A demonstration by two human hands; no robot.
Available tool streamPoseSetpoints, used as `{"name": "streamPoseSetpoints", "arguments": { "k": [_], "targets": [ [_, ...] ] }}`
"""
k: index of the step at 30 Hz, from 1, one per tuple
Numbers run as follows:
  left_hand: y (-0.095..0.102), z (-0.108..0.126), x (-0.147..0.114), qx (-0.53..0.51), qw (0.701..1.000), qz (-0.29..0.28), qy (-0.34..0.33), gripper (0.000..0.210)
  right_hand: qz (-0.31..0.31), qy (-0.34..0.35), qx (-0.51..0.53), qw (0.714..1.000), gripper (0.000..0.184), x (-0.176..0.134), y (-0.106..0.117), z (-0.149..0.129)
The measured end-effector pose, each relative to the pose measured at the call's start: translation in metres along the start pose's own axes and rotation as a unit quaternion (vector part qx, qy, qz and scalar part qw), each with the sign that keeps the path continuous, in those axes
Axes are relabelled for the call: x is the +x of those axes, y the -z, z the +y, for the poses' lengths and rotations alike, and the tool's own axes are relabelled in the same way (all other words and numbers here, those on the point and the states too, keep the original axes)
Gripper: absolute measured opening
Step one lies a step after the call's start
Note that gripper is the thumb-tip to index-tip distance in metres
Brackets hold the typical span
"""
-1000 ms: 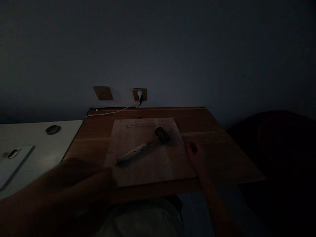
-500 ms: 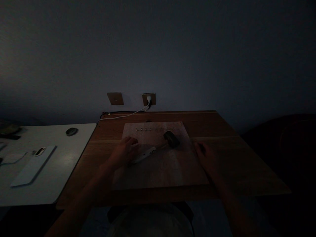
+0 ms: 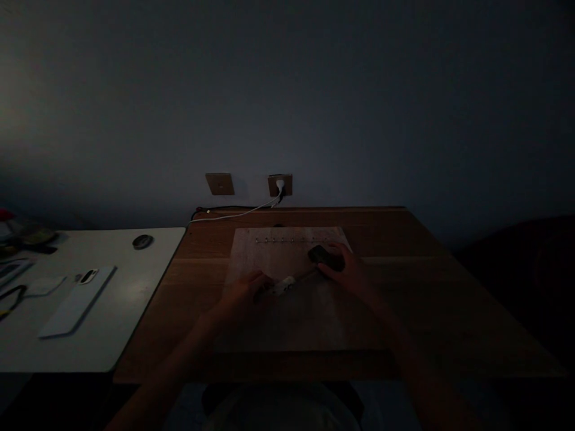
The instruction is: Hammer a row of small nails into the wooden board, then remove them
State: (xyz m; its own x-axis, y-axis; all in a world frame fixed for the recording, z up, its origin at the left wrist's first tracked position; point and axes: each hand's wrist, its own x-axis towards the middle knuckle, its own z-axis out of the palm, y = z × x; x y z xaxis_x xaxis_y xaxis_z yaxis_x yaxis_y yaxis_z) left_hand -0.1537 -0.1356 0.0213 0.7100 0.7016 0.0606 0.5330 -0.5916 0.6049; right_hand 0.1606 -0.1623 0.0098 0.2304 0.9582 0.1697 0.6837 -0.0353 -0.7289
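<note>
A mallet [image 3: 318, 255] with a dark blocky head, a thin shaft and a pale grip lies slantwise over a reddish-brown board [image 3: 287, 326]. My left hand [image 3: 249, 291] has its fingers closed at the pale grip's end, partly hiding it. Around the right side of the dark head, my right hand [image 3: 348, 270] curls its thumb and fingers. A row of small upright metal pieces [image 3: 292, 240], perhaps nails or screws, runs along the board's far edge. Dim light hides fine detail.
The board rests on a wooden table [image 3: 417, 293] against the wall. A white table [image 3: 139, 299] adjoins on the left, bearing a pale phone-like slab [image 3: 78, 305] and a dark round object [image 3: 142, 241]. A white plug [image 3: 280, 184] and cables [image 3: 233, 214] are at the back.
My right hand has moved from the board's right edge to the mallet's head. My left hand has shifted right and nearer me, onto the grip. The view has turned slightly left.
</note>
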Motion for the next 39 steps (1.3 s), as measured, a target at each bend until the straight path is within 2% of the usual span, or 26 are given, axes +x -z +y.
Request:
{"name": "streamPoseSetpoints", "arguments": {
  "k": [4,7,9,11,12,14,16,17,20,22,26,29,34,39],
  "targets": [
    [-0.013,0.02,0.003,0.032,0.999,-0.018,-0.02,0.019,0.016,-0.037,-0.028,0.999,0.07,-0.002,0.018,0.015],
    [-0.008,0.03,0.018,0.061,0.996,-0.034,-0.061,0.018,0.011,-0.061,-0.018,0.998,0.068,-0.003,0.035,0.035],
    [0.01,0.025,0.036,0.087,0.994,-0.014,-0.067,0.017,-0.015,-0.067,-0.014,0.998,0.065,-0.001,0.044,0.043],
    [0.036,0.012,0.059,0.122,0.991,0.031,-0.037,0.018,-0.034,-0.053,-0.025,0.998,0.06,0.009,0.048,0.039],
    [0.051,0.004,0.072,0.149,0.988,0.034,-0.017,0.018,-0.037,-0.037,-0.045,0.998,0.057,0.016,0.049,0.032],
    [0.077,-0.012,0.099,0.191,0.981,0.01,0.026,0.021,-0.052,0.002,-0.129,0.99,0.049,0.037,0.045,0.011],
    [0.092,-0.025,0.12,0.224,0.973,-0.024,0.052,0.024,-0.09,0.016,-0.291,0.952,0.04,0.06,0.038,-0.012],
    [0.095,-0.029,0.128,0.233,0.97,-0.037,0.059,0.028,-0.098,0.014,-0.318,0.943,0.036,0.071,0.033,-0.022],
    [0.09,-0.037,0.141,0.237,0.966,-0.068,0.082,0.036,-0.127,0.006,-0.359,0.924,0.026,0.095,0.016,-0.038],
    [0.083,-0.041,0.142,0.234,0.962,-0.092,0.107,0.033,-0.146,-0.003,-0.378,0.914,0.024,0.103,0.007,-0.039],
    [0.075,-0.047,0.144,0.231,0.96,-0.121,0.105,0.027,-0.174,-0.013,-0.402,0.899,0.031,0.105,-0.006,-0.033],
    [0.074,-0.046,0.145,0.232,0.955,-0.146,0.109,0.035,-0.182,-0.016,-0.418,0.89,0.036,0.102,-0.012,-0.031],
    [0.073,-0.036,0.143,0.279,0.943,-0.118,0.135,0.061,-0.177,-0.012,-0.44,0.88,0.04,0.095,-0.014,-0.037],
    [0.072,-0.039,0.14,0.228,0.962,-0.097,0.114,0.08,-0.158,-0.024,-0.454,0.876,0.04,0.09,-0.013,-0.044]
  ]
}}
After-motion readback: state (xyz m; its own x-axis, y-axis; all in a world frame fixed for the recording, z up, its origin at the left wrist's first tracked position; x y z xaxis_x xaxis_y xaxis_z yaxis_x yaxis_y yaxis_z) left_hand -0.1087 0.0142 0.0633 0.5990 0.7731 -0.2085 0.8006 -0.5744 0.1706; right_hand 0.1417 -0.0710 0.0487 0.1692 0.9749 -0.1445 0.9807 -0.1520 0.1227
